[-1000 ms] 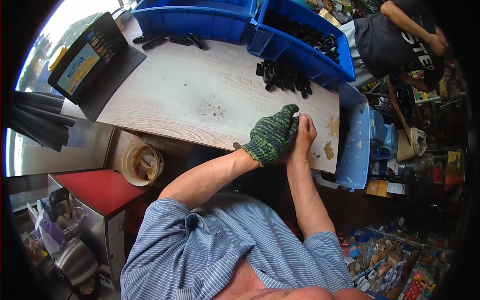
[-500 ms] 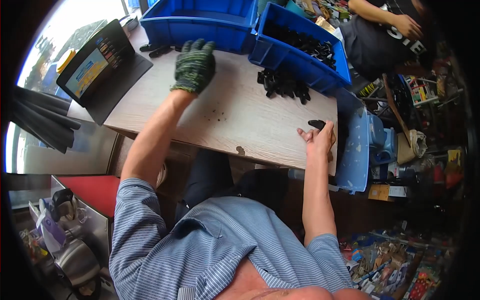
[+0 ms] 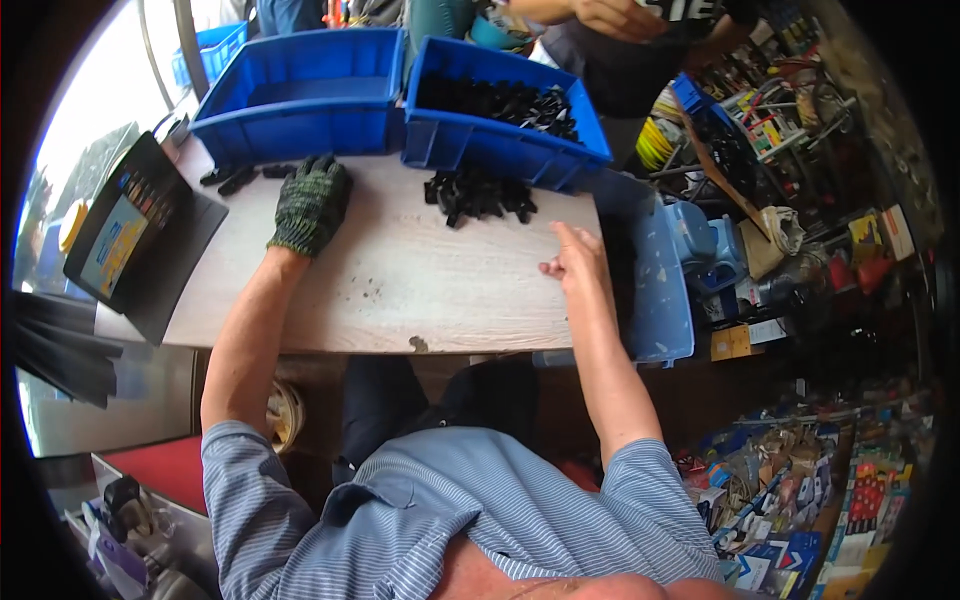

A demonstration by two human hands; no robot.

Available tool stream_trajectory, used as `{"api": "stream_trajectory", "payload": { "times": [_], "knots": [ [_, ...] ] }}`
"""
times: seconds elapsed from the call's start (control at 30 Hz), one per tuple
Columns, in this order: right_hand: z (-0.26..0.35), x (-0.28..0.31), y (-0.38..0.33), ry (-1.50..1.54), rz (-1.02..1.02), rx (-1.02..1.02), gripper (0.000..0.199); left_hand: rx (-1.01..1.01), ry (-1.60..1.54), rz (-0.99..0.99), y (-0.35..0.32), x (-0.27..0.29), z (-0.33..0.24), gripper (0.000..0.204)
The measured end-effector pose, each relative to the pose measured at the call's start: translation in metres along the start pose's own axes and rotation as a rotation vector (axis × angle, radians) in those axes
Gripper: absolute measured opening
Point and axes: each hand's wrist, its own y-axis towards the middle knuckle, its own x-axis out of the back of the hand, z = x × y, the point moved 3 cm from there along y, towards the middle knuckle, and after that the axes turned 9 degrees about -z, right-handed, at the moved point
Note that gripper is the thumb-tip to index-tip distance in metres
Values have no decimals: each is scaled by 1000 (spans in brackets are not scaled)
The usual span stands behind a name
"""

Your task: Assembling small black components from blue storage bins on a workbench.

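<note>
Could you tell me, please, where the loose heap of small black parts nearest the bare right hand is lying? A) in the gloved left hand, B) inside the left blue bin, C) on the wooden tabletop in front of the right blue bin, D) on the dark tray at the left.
C: the heap of black parts lies on the wooden tabletop, just in front of the right blue bin, beyond the right hand.

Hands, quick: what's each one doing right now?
Left hand: gloved, open, flat on the table near loose black parts, holding nothing.
Right hand: bare, open, on the table, holding nothing.
</note>
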Motion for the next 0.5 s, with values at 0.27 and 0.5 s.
{"api": "stream_trajectory", "payload": {
  "times": [0.27,0.5],
  "knots": [
    [22,-31,-11,-593,-6,362,32,-19,-138,111,11,18,-46,16],
    [18,-43,-2,-682,-15,542,31,238,6,167,3,-6,-19,22]
  ]
}}
